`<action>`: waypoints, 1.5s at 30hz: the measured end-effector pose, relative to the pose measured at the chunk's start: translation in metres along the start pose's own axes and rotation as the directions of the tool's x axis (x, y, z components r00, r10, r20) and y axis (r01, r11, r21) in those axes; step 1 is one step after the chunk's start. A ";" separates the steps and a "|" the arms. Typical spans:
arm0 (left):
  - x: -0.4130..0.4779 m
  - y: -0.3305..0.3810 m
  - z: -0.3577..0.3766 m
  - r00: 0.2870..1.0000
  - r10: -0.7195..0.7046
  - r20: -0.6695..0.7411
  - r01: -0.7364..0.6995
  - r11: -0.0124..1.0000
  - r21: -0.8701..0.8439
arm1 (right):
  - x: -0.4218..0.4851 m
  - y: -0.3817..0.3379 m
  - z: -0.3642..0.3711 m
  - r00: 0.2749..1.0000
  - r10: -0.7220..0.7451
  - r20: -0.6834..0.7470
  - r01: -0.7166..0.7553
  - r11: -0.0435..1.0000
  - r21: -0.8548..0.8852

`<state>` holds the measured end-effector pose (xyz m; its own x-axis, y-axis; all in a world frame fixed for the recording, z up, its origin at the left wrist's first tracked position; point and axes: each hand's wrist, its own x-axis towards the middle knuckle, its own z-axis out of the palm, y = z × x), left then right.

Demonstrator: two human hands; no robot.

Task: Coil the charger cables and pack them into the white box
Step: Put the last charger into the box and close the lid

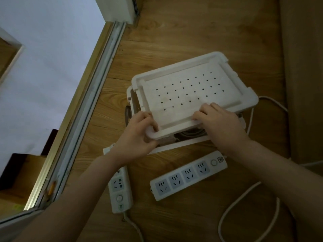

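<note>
— Where do we find the white box [130, 96]?

— On the wooden floor [174, 32], about mid-scene. It sits mostly hidden under its lid [192, 84], which we hold askew over it. Through the gap at the near side we glimpse a dark coiled cable [190, 132] inside.

— How do we expect the lid to handle?

— Light and stiff, we judge: a broad perforated plastic panel with a raised rim. It looks smooth enough to slip, so the rim and corners seem the best places to take hold. The middle might flex under pressure.

— And what lies around it?

— Nearer to us is a long power strip [188, 175], with a shorter power strip [119, 187] to its left, partly under our forearm. A white cord [248, 196] loops loose at the near right. It is likely soft and springy, and apt to uncoil.

— And our hands?

— Our left hand [138, 131] grips the lid's near left corner, fingers curled round the rim. Our right hand [220, 123] holds the near rim further right, fingers bent over it onto the panel. Its thumb is hidden.
</note>
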<state>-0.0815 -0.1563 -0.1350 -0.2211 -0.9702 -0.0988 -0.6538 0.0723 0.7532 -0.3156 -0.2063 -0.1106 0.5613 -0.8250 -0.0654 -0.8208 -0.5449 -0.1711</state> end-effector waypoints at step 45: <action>-0.002 -0.012 -0.005 0.605 -0.775 0.183 0.530 0.220 -0.819 | 0.041 -0.023 0.025 0.893 0.154 0.423 -0.186 0.982 0.036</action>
<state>-0.0692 -0.1564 -0.1404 0.2404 -0.6004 -0.7627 0.3313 -0.6878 0.6459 -0.2710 -0.2238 -0.1335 0.4198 -0.7573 -0.5003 -0.9066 -0.3765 -0.1908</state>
